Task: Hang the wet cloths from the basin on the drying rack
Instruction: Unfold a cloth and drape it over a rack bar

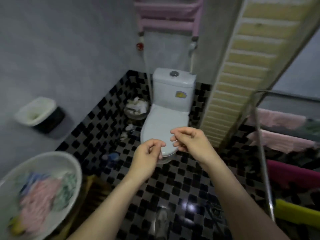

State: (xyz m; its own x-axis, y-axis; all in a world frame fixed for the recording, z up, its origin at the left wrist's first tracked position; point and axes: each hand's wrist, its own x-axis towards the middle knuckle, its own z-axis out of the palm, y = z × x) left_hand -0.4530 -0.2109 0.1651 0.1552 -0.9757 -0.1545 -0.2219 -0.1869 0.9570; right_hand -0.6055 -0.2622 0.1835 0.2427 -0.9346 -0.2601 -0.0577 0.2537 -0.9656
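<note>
Both hands are raised in mid-air over the tiled floor, in front of the toilet. The left grip is released, its fingers loosely curled with nothing between them. The right grip is likewise released and empty, close beside the left but not touching it. The basin sits at lower left and holds a heap of wet cloths in pink, green-striped, blue and yellow; the view is blurred there and no count can be made. The drying rack stands at right, its rails carrying a pale pink towel, a magenta cloth and a yellow cloth. Assessment: the task is part done, and the step in hand appears to be the reach to the basin for another piece. To do it well, the hands should go down and left and take one cloth only from the top of the heap. Pinch it by two corners so that it opens as it lifts. Let it drip over the basin before crossing the floor, which shows a glossy reflection and may be slippery. Choose a bare stretch of rail, as the near rails look occupied. Drape the cloth evenly on both sides so that its weight does not pull it off.
</note>
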